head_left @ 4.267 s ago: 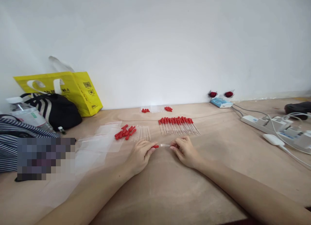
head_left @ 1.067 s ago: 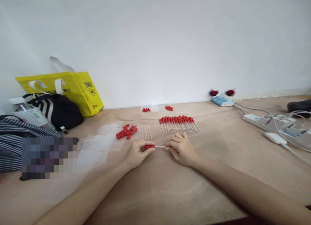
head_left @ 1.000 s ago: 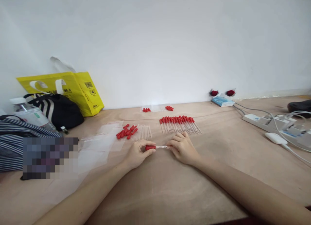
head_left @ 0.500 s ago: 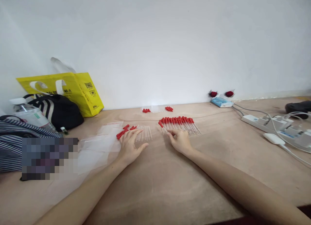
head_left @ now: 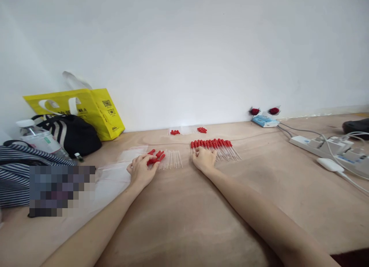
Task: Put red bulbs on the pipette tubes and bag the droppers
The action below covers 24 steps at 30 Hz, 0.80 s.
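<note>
My left hand (head_left: 142, 172) is at a small pile of red rubber bulbs (head_left: 160, 154), with thumb and fingers closed on one bulb. To the right of that pile, several thin clear glass tubes (head_left: 173, 159) lie side by side. My right hand (head_left: 205, 159) is at the left end of a row of droppers (head_left: 220, 144), each a red bulb on a clear tube. Its fingers are curled around the tube of the leftmost dropper, and the hand hides part of the row.
Clear zip bags (head_left: 113, 174) lie left of my left hand. Other bags with red bulbs (head_left: 175, 132) rest by the wall. A yellow bag (head_left: 100, 109), black bag (head_left: 77, 134) and bottle (head_left: 43, 140) stand left. A power strip (head_left: 307, 144) with cables lies right.
My left hand has moved left and closed over the red bulbs. My right hand has shifted left and up along the leftmost dropper, which now lies lined up with the row.
</note>
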Available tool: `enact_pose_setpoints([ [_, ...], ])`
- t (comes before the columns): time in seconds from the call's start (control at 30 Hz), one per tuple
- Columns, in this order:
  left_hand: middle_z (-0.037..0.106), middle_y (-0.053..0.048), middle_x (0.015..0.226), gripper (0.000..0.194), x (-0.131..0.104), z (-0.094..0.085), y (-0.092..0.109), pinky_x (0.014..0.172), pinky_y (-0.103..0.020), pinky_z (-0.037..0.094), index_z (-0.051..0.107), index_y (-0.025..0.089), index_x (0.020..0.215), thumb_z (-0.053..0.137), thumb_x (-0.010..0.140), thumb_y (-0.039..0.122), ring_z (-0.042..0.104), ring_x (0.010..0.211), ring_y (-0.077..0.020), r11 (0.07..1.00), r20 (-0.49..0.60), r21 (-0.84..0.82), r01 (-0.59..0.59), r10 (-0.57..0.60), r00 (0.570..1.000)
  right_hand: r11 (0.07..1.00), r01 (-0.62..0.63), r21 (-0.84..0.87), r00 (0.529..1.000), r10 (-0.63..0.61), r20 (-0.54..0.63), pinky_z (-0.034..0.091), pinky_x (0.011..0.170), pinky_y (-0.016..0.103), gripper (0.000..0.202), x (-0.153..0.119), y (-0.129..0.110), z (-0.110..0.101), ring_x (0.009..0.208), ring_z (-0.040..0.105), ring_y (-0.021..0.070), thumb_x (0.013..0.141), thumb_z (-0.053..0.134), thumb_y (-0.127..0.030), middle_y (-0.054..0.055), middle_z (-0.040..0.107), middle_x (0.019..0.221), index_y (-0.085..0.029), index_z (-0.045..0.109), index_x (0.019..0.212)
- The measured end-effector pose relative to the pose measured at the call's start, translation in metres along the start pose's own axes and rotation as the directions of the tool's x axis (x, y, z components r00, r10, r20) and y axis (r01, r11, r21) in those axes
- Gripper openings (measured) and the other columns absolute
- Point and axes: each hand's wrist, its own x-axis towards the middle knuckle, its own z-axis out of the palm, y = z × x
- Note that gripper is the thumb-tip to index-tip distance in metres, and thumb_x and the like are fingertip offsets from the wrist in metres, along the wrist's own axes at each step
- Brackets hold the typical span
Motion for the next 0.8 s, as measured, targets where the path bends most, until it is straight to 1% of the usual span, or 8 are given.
enact_pose_setpoints([
  [0.17, 0.059, -0.002, 0.105, 0.015, -0.0007, 0.0005, 0.0031, 0.086, -0.043, 0.029, 0.064, 0.027, 0.085, 0.058, 0.072, 0.031, 0.046, 0.104, -0.0259, 1.0, 0.054, -0.01, 0.0, 0.001, 0.999, 1.0, -0.001, 0.005, 0.999, 0.001, 0.033, 0.018, 0.084, 0.039, 0.028, 0.0003, 0.0003, 0.0003, 0.078, 0.059, 0.0209, 0.08, 0.041, -0.033, 0.008, 0.067, 0.076, -0.018, 0.059, 0.093],
  [0.4, 0.06, -0.002, 0.103, 0.016, 0.0001, -0.0007, 0.0039, 0.087, -0.044, 0.029, 0.064, 0.027, 0.086, 0.056, 0.073, 0.032, 0.048, 0.103, -0.0255, 1.0, 0.12, 0.003, 0.008, -0.008, 0.993, 0.998, 0.055, -0.023, 0.997, -0.054, 0.053, 0.019, 0.081, 0.037, 0.024, -0.0011, -0.0006, -0.0008, 0.081, 0.059, 0.02, 0.078, 0.042, -0.027, 0.007, 0.067, 0.08, -0.019, 0.058, 0.094],
  [0.63, 0.06, -0.002, 0.105, 0.017, 0.0004, 0.0, 0.0046, 0.085, -0.044, 0.031, 0.064, 0.027, 0.087, 0.056, 0.073, 0.033, 0.048, 0.103, -0.026, 1.0, 0.135, 0.014, 0.012, -0.014, 0.991, 0.997, 0.052, -0.054, 0.995, -0.047, 0.083, 0.019, 0.081, 0.036, 0.025, -0.0026, 0.0005, -0.0026, 0.08, 0.059, 0.0193, 0.079, 0.042, -0.029, 0.007, 0.066, 0.078, -0.018, 0.057, 0.097],
  [0.73, 0.06, -0.002, 0.104, 0.018, 0.0, 0.0011, 0.0037, 0.085, -0.044, 0.031, 0.063, 0.027, 0.088, 0.056, 0.073, 0.033, 0.049, 0.102, -0.0258, 1.0, 0.135, 0.013, 0.013, -0.014, 0.991, 0.997, 0.06, -0.045, 0.997, -0.057, 0.059, 0.019, 0.081, 0.037, 0.025, -0.004, -0.0004, -0.0037, 0.079, 0.059, 0.0193, 0.08, 0.042, -0.029, 0.007, 0.066, 0.077, -0.018, 0.057, 0.097],
  [0.8, 0.06, -0.002, 0.103, 0.018, 0.0003, 0.0024, 0.0028, 0.085, -0.043, 0.031, 0.063, 0.027, 0.088, 0.056, 0.073, 0.033, 0.048, 0.102, -0.0256, 1.0, 0.124, 0.017, 0.008, -0.01, 0.992, 0.995, 0.096, -0.026, 0.995, -0.095, 0.036, 0.02, 0.081, 0.037, 0.024, -0.0058, -0.0033, -0.0045, 0.079, 0.058, 0.0192, 0.079, 0.042, -0.03, 0.006, 0.066, 0.079, -0.02, 0.058, 0.093],
])
